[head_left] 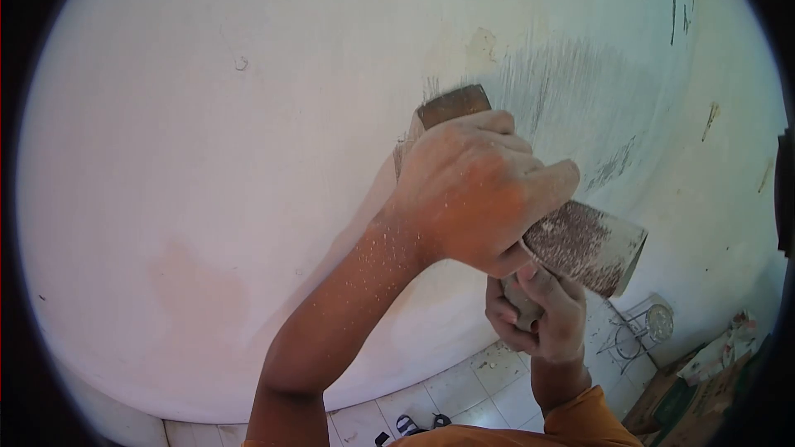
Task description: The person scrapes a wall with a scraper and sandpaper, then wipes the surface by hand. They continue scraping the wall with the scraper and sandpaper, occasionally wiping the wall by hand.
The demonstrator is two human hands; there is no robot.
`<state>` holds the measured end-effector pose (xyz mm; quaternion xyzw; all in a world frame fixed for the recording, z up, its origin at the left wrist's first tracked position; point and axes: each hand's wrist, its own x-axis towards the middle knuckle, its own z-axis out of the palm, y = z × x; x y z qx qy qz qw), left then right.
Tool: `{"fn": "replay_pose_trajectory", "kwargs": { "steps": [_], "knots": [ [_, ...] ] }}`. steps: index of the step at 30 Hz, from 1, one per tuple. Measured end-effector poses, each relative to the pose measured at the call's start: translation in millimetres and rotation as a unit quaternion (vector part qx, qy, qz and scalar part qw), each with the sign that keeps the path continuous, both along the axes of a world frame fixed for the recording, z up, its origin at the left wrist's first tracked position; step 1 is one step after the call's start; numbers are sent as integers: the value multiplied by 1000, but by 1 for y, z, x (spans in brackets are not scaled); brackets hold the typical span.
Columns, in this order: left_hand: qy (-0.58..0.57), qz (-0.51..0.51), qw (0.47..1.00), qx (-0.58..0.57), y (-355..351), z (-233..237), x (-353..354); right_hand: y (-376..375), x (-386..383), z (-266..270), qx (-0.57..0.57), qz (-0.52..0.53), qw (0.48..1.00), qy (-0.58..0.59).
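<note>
My left hand [480, 190], dusted white, is closed against the wall [207, 157]. Its fingers wrap round a brown sanding block [457, 105], whose end shows above the knuckles. A flat brown piece caked with white dust [580, 244], looking like sandpaper, juts out below the fingers; whether it joins the block is hidden. Just below, my right hand [559, 323] is closed round a grey, dusty, handle-like piece [523, 302]. The far end of that piece is covered by my left hand. Dark streaks [546, 83] mark the wall beside the block.
White floor tiles [455, 401] run along the wall's foot, with sandals [407, 425] on them. At lower right stand a wire-framed round object [658, 323] and a cardboard box [696, 393] with a crumpled bag [729, 352] on it. The wall turns a corner at right.
</note>
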<state>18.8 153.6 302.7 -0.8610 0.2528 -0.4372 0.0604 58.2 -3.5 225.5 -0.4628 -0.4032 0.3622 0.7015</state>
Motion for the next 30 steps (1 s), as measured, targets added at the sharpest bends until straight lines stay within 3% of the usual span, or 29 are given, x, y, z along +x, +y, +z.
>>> {"fn": "replay_pose_trajectory", "kwargs": {
  "steps": [2, 5, 8, 12, 17, 21, 24, 25, 27, 30],
  "knots": [
    [-11, -27, 999, -22, 1, -22, 2, -3, -8, -12, -14, -17, 1000, 19],
    [-13, -31, 999, -22, -1, -17, -1, -5, -13, -13, -16, -63, 998, 18],
    [-41, -34, 998, -13, 2, -9, 4, -9, -1, -1, -1, -4, 999, -39],
    [-24, -26, 999, -14, 3, -27, 5, -1, -5, -22, -24, -7, 998, 54],
    [-2, 10, 1000, 7, 2, 3, -2, -2, 2, 4, 34, 32, 999, -17],
    [-13, -21, 999, -21, 2, -21, 1, 0, -12, -12, -19, -5, 998, 52],
    [-18, -7, 1000, 7, 4, -2, 3, -2, -9, 3, 12, -33, 999, -12],
    [-6, 3, 1000, 3, 3, 6, 1, 7, -9, 9, 59, -58, 996, 12],
    [14, 19, 1000, -4, 0, 17, -1, 6, -10, 10, 38, -56, 998, 17],
    [22, -8, 1000, -7, 2, -12, 2, 2, -14, -6, 45, -61, 995, 61]
  ]
}}
